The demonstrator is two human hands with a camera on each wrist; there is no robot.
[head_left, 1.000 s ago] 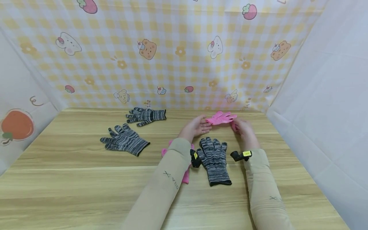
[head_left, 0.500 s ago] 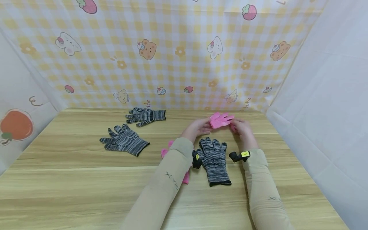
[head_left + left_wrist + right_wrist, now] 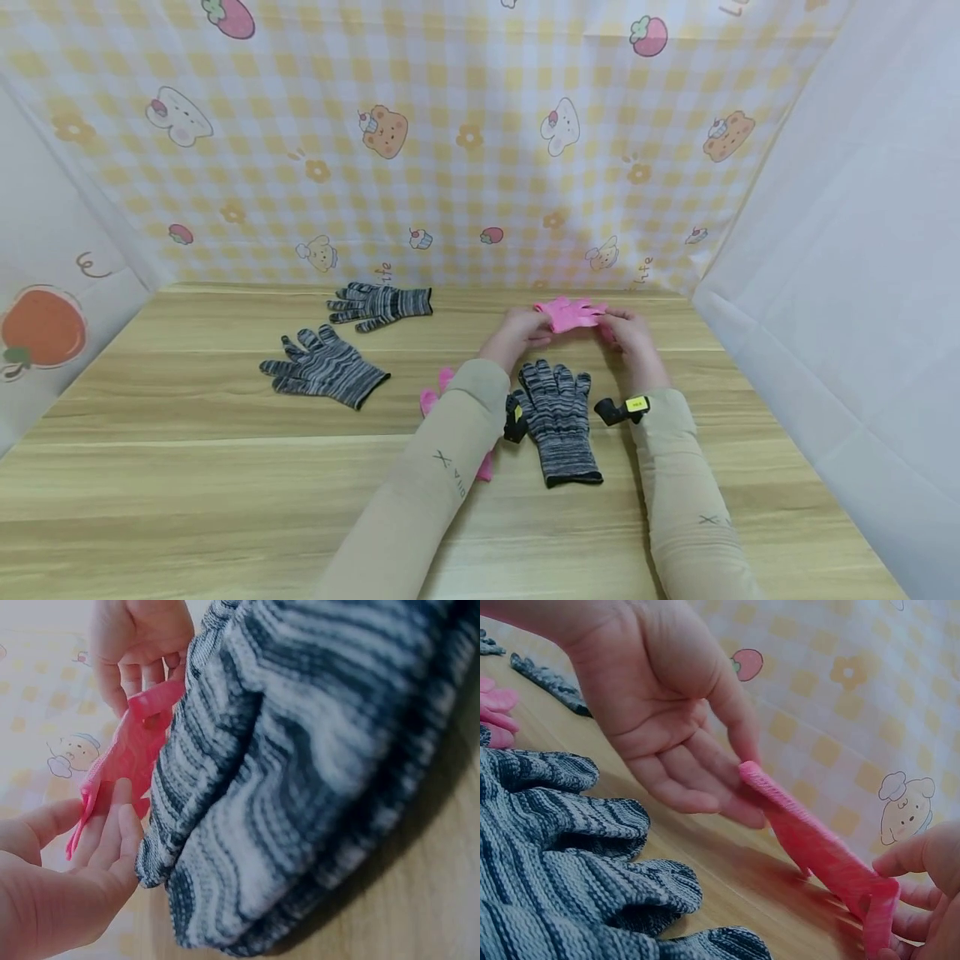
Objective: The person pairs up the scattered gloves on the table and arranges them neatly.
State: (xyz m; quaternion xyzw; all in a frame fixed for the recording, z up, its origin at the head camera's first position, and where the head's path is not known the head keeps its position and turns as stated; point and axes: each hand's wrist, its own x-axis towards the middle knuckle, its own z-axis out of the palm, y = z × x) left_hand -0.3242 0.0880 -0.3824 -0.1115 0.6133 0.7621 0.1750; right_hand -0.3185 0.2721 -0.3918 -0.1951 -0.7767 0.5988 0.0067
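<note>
Fingers of left hand [image 3: 519,330] and right hand [image 3: 632,333] are pinching opposite ends of a pink glove [image 3: 572,314], now levelling out at far right, seemingly being straightened.

Pink glove [image 3: 570,314]: fine-knit cloth, matt. Grey gloves [image 3: 562,429]: coarser knit cloth, ribbed, matt. Table [image 3: 225,517]: wood-grain surface, smooth, slight sheen. Backdrop [image 3: 480,187]: printed cloth, matt, lightly creased. Sleeves [image 3: 408,492]: smooth matt cloth. Wrist cameras [image 3: 606,412]: plastic-like housings.
</note>
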